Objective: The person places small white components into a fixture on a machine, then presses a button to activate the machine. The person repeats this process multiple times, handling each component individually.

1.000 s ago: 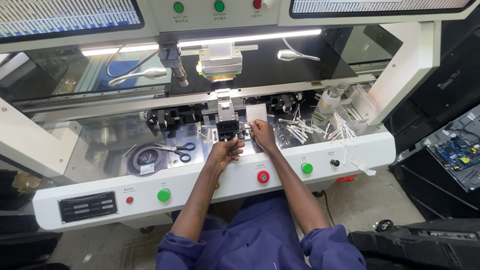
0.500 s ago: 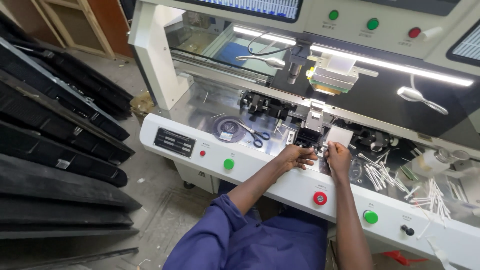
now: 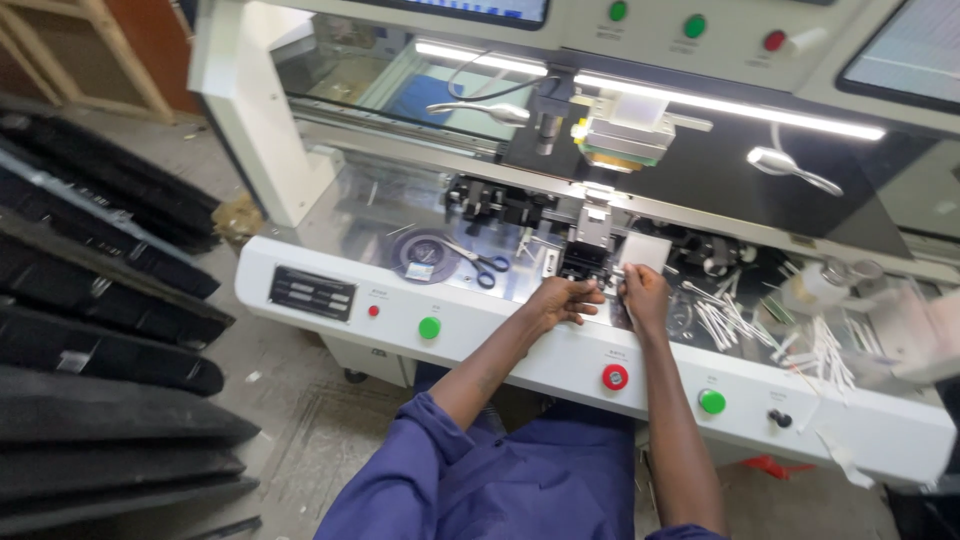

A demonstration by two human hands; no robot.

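- A small white sheet (image 3: 646, 250) stands just right of the black fixture (image 3: 583, 258) at the middle of the machine's glass counter (image 3: 370, 225); both hands work right in front of these.
- The left hand (image 3: 562, 299) rests with fingers curled at the foot of the black fixture, touching it; whether it pinches anything there cannot be told.
- The right hand (image 3: 640, 291) is closed narrow, fingertips pinching a small pale strip just below the white sheet.
- Blue-handled scissors (image 3: 480, 262) lie on the counter to the left, beside a dark round disc (image 3: 424, 255).
- A scatter of white swabs (image 3: 760, 335) lies to the right, near a small clear bottle (image 3: 815, 287).
- On the white front panel (image 3: 500, 345) sit a red round button (image 3: 615, 377) below the hands and green buttons (image 3: 430, 327) either side.
- Black trays (image 3: 90, 330) are stacked on the floor at far left.
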